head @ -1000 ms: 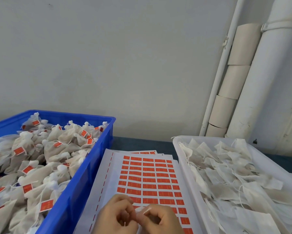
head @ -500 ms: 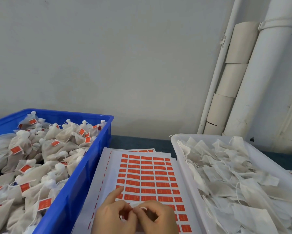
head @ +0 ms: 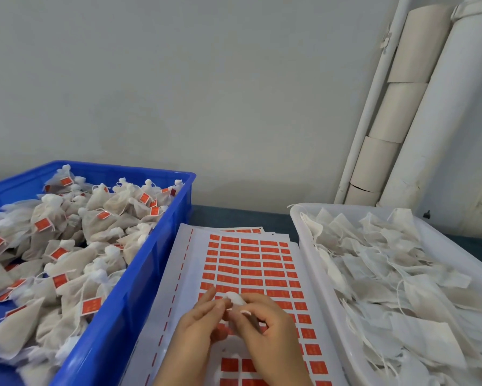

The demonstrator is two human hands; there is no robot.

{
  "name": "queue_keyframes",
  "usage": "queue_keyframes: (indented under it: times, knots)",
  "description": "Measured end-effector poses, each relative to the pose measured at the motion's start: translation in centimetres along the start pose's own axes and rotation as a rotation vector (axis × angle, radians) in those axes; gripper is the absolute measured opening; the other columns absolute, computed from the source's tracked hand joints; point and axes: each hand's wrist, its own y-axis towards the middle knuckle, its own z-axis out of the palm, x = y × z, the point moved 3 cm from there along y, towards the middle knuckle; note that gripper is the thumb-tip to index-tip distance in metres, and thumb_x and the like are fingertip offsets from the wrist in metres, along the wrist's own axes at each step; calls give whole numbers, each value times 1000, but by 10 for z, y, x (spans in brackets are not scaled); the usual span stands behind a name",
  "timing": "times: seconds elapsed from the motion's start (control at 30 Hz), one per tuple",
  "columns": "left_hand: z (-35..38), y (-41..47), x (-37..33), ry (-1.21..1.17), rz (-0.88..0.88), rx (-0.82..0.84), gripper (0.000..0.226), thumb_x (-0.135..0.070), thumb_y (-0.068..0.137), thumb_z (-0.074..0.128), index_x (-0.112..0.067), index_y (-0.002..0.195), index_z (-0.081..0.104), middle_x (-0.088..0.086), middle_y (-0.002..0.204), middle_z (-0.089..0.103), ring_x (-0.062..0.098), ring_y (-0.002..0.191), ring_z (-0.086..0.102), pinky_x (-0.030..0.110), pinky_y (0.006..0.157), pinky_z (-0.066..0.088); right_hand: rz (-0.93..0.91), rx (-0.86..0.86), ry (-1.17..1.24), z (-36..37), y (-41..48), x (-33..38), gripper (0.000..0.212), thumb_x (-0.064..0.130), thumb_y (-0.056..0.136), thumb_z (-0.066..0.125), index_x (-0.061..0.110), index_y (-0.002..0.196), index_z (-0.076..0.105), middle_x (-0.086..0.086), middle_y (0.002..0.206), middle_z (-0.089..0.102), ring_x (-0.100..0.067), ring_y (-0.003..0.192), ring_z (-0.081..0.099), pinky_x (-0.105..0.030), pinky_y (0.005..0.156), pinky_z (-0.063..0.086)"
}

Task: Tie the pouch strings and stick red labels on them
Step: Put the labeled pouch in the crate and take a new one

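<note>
Both my hands meet low in the middle, over a sheet of red labels point(head: 251, 263). A small white pouch point(head: 235, 298) sits between them; only its gathered top shows above the fingers. My left hand point(head: 198, 327) pinches it from the left with thumb and fingertips. My right hand point(head: 264, 330) curls round it from the right. The pouch strings are hidden by my fingers.
A blue crate point(head: 117, 316) at the left holds several tied pouches with red labels. A white tray point(head: 306, 246) at the right holds several flat, untied pouches with loose strings. More label sheets lie under the top one. White pipes and cardboard tubes stand by the wall, back right.
Both hands have risen further into view with the pouch, and its white top now shows above my fingers. The view has tilted down a little.
</note>
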Motion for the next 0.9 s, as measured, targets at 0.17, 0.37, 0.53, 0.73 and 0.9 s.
queue_keyframes:
  times: [0.17, 0.37, 0.53, 0.73, 0.9]
  knots:
    - [6, -7, 7, -84, -2, -15, 5, -18, 88, 57, -20, 88, 60, 6, 135, 51, 27, 113, 52, 41, 100, 38, -84, -40, -90, 0, -2, 2, 6, 28, 85, 64, 25, 87, 69, 30, 91, 49, 5, 90, 52, -1, 74, 43]
    - [5, -5, 15, -278, -138, 18, 26, -12, 70, 68, -8, 95, 63, 16, 106, 66, 36, 107, 57, 51, 101, 41, -327, -9, -171, 11, -11, 9, 10, 17, 86, 64, 18, 93, 71, 24, 95, 55, 9, 90, 53, -3, 81, 43]
    - [4, -3, 13, -175, 64, -184, 13, -3, 78, 68, -11, 88, 67, 5, 121, 61, 30, 114, 54, 51, 101, 41, -203, -96, -118, 10, -7, 8, 12, 22, 84, 66, 24, 94, 72, 28, 92, 56, 7, 89, 57, -5, 81, 46]
    - [6, -3, 7, 136, 283, -278, 12, -12, 78, 70, -22, 72, 67, -5, 127, 52, 20, 117, 46, 42, 98, 41, 55, -98, 61, 0, -1, -2, 16, 26, 84, 65, 34, 71, 60, 18, 78, 64, 7, 81, 60, -3, 64, 45]
    - [-3, 0, 4, 348, 362, -259, 6, -24, 81, 67, -24, 75, 65, -6, 104, 56, 15, 101, 52, 23, 74, 47, 48, -99, 63, -3, 0, -2, 17, 29, 82, 66, 38, 71, 57, 22, 80, 62, 4, 82, 60, -1, 65, 44]
